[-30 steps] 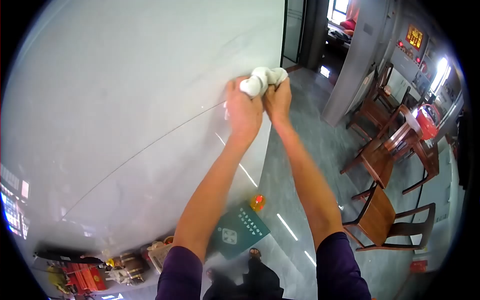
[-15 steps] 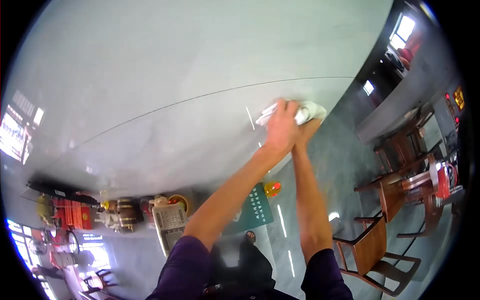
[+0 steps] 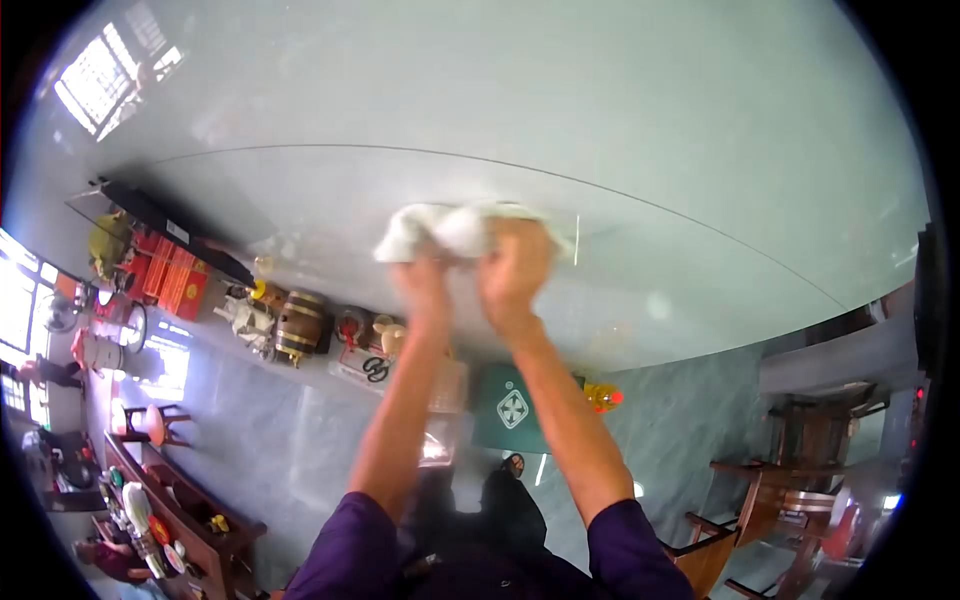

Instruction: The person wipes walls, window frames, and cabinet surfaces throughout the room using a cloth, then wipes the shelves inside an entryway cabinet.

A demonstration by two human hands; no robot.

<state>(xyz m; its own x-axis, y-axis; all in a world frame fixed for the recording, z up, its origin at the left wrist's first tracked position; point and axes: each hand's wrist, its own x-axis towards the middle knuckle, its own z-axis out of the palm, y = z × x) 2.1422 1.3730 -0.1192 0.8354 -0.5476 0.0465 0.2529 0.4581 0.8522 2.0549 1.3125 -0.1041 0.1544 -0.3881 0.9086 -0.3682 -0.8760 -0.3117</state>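
Note:
A white cloth, bunched up, lies pressed against the glossy pale wall panel at the centre of the head view. My left hand grips the cloth's left part and is blurred by motion. Fingers of my right hand are closed on its right part. Both arms reach up and forward, the hands close together. A thin dark seam crosses the panel above the cloth.
Below the panel stand a small barrel, red boxes, a green box and a yellow bottle. Wooden chairs are at the lower right. A person is at the lower left.
The view has turned left. Both hands have moved left along the panel with the cloth, away from its right edge, and now sit further apart. More of the room's left side shows.

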